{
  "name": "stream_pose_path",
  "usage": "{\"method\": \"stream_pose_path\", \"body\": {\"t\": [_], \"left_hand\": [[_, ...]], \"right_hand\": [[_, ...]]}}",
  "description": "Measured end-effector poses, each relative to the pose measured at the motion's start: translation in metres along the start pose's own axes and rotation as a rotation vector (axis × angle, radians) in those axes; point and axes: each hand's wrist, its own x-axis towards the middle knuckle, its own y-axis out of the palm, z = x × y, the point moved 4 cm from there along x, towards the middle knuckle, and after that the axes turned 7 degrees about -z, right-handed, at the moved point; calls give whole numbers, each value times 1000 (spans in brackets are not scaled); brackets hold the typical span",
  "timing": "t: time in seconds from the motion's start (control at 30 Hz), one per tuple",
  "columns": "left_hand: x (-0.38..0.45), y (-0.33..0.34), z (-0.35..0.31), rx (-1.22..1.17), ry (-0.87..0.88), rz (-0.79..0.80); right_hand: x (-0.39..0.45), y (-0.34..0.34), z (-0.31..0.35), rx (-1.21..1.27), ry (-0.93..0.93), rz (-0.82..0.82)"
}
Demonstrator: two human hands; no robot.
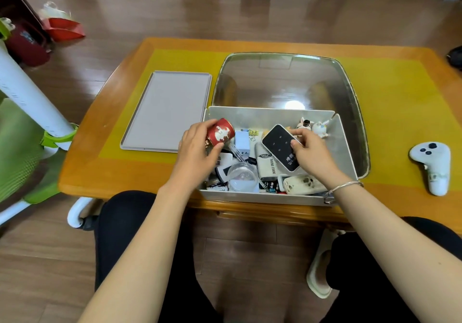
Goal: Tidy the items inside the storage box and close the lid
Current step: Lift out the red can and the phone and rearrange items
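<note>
L hand fingers grip 1 red can; R hand fingers grip 1 black device; 2 figurines.

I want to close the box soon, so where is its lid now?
In the head view, the grey lid lies flat on the yellow mat, just left of the storage box, beyond the left hand.

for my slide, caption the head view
Left hand grips a red tin, right hand a black device, over the open storage box.
</note>
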Motion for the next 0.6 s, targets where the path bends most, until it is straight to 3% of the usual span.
{"method": "stream_pose_path", "body": {"t": [0.27,0.6], "left_hand": [[-11,11,0,343,85,56],[1,4,-14,333,116,21]], "right_hand": [[-3,35,17,54,22,179],[-1,7,17,150,26,270]]}}
